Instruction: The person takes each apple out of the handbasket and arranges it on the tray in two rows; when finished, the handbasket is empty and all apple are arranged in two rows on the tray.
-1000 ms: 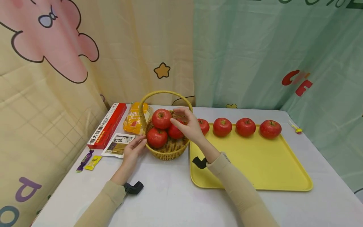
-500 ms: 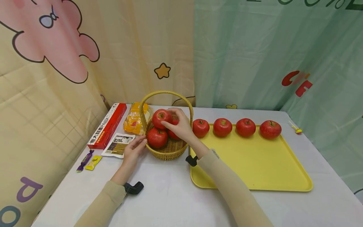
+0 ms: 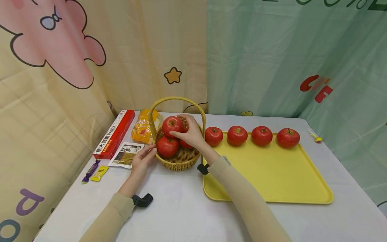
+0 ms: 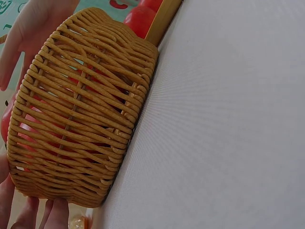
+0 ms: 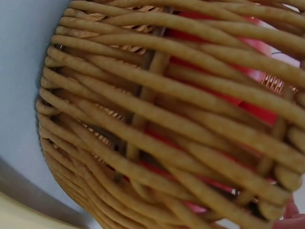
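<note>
A wicker basket [image 3: 178, 165] with a tall arched handle stands on the table, seen from the side in the left wrist view. Three red apples show inside it. My left hand [image 3: 141, 162] holds the basket's left rim, thumb on the rim and fingers along the outer wall. Reaching in under the handle, my right hand [image 3: 191, 134] grips the upper apple [image 3: 171, 124] between thumb and fingers. Below that lies another apple [image 3: 167, 147]; a third apple [image 3: 183, 144] is partly hidden by the right hand. Woven strands of the basket fill the right wrist view.
Right of the basket lies a yellow tray [image 3: 272, 178], several apples [image 3: 237, 135] in a row along its far edge. To the left are a red pasta box [image 3: 115, 134], an orange packet [image 3: 145, 126], a white pouch [image 3: 125, 155] and two candies [image 3: 99, 173]. A lollipop [image 3: 317, 138] lies far right.
My right hand has moved left and closed on the upper apple, uncovering the leftmost apple at the tray. The left hand stays at the basket rim.
</note>
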`<action>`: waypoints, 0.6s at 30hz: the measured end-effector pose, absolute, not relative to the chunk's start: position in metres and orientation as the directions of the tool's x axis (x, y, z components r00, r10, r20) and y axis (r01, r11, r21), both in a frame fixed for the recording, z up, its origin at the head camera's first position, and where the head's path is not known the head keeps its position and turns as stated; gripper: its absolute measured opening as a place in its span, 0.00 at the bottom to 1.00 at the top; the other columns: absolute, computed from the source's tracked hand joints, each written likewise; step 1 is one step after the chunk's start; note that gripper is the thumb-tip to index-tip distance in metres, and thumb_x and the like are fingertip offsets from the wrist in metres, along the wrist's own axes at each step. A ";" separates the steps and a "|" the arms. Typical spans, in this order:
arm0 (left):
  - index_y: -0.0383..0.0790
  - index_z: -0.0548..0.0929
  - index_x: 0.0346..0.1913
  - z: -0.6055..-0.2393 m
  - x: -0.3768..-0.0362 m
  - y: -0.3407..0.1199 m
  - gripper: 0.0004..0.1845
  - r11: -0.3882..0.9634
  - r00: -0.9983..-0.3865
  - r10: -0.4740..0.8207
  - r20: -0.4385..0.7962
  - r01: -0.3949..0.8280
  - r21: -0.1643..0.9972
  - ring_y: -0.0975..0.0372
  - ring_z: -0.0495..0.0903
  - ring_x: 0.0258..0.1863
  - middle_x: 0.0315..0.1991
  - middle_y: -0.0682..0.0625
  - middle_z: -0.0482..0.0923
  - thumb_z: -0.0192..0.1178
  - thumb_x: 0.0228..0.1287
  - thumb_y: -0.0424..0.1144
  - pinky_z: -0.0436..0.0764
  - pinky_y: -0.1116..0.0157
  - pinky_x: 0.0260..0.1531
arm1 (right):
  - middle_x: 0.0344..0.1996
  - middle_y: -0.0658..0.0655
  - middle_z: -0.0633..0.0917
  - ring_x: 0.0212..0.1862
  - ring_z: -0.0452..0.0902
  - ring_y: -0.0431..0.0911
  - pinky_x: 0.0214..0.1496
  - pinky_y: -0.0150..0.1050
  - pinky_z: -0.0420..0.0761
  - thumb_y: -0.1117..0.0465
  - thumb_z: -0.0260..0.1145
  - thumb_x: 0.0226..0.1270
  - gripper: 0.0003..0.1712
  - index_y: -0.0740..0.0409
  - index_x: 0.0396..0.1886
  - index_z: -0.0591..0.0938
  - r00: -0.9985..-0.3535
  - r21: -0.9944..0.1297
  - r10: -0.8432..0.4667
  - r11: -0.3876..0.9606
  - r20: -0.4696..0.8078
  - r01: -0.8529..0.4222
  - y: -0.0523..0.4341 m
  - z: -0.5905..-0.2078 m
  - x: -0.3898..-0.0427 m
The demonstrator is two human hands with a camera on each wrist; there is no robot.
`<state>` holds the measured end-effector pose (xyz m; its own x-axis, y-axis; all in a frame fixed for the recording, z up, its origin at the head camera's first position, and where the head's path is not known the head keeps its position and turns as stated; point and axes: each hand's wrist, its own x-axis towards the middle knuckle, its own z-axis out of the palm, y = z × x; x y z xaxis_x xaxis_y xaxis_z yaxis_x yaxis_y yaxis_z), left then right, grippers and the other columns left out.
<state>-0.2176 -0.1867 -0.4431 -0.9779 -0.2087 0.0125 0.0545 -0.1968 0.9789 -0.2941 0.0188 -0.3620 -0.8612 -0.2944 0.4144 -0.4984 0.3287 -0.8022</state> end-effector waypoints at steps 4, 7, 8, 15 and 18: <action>0.37 0.79 0.54 -0.442 -0.217 -0.186 0.17 -0.206 -0.978 -0.209 0.008 0.052 0.977 0.68 0.74 0.49 0.64 0.49 0.66 0.63 0.62 0.36 0.78 0.71 0.48 | 0.62 0.53 0.67 0.63 0.64 0.53 0.63 0.49 0.70 0.49 0.75 0.50 0.41 0.50 0.63 0.68 -0.868 -0.806 -0.311 0.341 0.388 -0.483 0.018 -0.363 -0.297; 0.36 0.78 0.54 -0.443 -0.218 -0.186 0.18 -0.208 -0.977 -0.213 0.014 0.059 0.976 0.69 0.75 0.48 0.63 0.48 0.67 0.63 0.62 0.35 0.79 0.71 0.48 | 0.63 0.53 0.66 0.62 0.65 0.51 0.62 0.49 0.71 0.49 0.75 0.50 0.42 0.48 0.64 0.67 -0.874 -0.810 -0.318 0.354 0.366 -0.468 0.016 -0.363 -0.297; 0.34 0.78 0.55 -0.443 -0.218 -0.186 0.19 -0.208 -0.977 -0.214 0.016 0.061 0.976 0.69 0.75 0.48 0.63 0.48 0.67 0.63 0.62 0.35 0.79 0.71 0.47 | 0.63 0.52 0.66 0.62 0.65 0.50 0.62 0.49 0.71 0.49 0.75 0.50 0.42 0.47 0.64 0.67 -0.876 -0.810 -0.320 0.357 0.362 -0.465 0.016 -0.363 -0.298; 0.41 0.81 0.51 -0.443 -0.218 -0.186 0.14 -0.216 -0.977 -0.215 0.009 0.057 0.975 0.68 0.75 0.49 0.62 0.48 0.67 0.63 0.62 0.35 0.79 0.71 0.48 | 0.64 0.51 0.65 0.62 0.65 0.47 0.62 0.48 0.71 0.48 0.75 0.49 0.44 0.44 0.65 0.66 -0.880 -0.802 -0.329 0.386 0.342 -0.456 0.014 -0.368 -0.301; 0.43 0.82 0.50 -0.443 -0.217 -0.186 0.13 -0.222 -0.977 -0.213 0.007 0.055 0.974 0.68 0.75 0.49 0.63 0.48 0.67 0.62 0.62 0.35 0.78 0.70 0.49 | 0.64 0.52 0.65 0.62 0.65 0.47 0.62 0.47 0.71 0.48 0.75 0.49 0.44 0.45 0.66 0.65 -0.877 -0.796 -0.335 0.391 0.344 -0.462 0.013 -0.369 -0.302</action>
